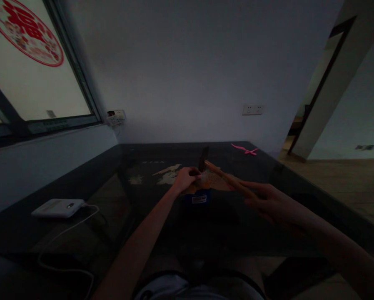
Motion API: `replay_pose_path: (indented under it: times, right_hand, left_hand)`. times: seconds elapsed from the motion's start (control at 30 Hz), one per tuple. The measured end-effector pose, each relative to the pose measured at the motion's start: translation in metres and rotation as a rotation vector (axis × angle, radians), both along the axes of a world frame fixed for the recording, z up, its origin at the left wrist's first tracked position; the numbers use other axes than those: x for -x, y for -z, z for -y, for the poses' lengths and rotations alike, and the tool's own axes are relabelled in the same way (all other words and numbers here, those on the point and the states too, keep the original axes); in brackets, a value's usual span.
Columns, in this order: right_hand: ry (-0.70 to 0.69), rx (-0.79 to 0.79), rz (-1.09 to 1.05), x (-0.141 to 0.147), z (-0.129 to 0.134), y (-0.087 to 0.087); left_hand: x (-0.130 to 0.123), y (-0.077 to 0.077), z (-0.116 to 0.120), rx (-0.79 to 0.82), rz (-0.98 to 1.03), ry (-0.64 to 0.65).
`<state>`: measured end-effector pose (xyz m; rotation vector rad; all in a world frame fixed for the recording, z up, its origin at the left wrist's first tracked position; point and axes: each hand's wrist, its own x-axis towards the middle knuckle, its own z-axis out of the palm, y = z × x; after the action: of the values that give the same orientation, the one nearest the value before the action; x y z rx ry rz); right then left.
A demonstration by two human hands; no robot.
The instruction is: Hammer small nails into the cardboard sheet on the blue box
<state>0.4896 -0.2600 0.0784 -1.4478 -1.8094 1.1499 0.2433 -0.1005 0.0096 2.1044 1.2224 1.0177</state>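
My right hand [268, 202] is wrapped round the wooden handle of a hammer [232, 180]. The hammer's dark head stands over a tan, flat piece [216, 181], close to my left fingertips. With thumb and fingers pinched, my left hand [185, 178] rests at the piece's left part. What those fingertips hold, if anything, is too small and dim to make out. Under the tan piece is a blue box [201, 197] with a white label on its near side. Part of the piece is hidden behind the hammer handle and my hands.
A dark glossy table [137, 216] spans the view, its far edge at the wall. On its left lies a white power bank [60, 207] with a white cable [71, 229] trailing to the front edge. A pink strip [245, 150] lies at the far right corner.
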Motion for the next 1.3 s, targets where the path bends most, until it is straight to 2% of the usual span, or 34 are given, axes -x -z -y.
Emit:
replay_pose_path:
  times: [0.13,0.4,0.57,0.8,0.93,1.07,1.3]
  right_hand:
    - [0.017,-0.033,-0.008,0.002,0.000,-0.002]
    - [-0.014,0.001,-0.026,0.001,-0.004,0.005]
    - [0.013,-0.003,-0.023,0.002,0.000,0.002]
    - [0.012,-0.004,0.013,0.004,0.005,0.000]
    - [0.038,-0.044,-0.015,0.003,0.007,-0.002]
    - [0.010,-0.009,-0.043,0.002,0.003,0.003]
    - [0.051,-0.008,-0.042,-0.001,0.004,0.006]
  left_hand:
    - [0.000,0.000,-0.001,-0.003,-0.008,0.007]
    - [0.001,0.004,-0.004,0.017,0.002,0.031]
    - [0.001,0.005,-0.005,-0.001,-0.001,0.027]
    - [-0.001,0.003,-0.002,0.062,0.024,0.008]
    - [-0.002,-0.001,0.002,0.040,0.018,0.020]
    - [-0.002,-0.004,0.005,0.020,-0.002,0.001]
    - [-0.002,0.000,0.001,0.022,0.041,0.037]
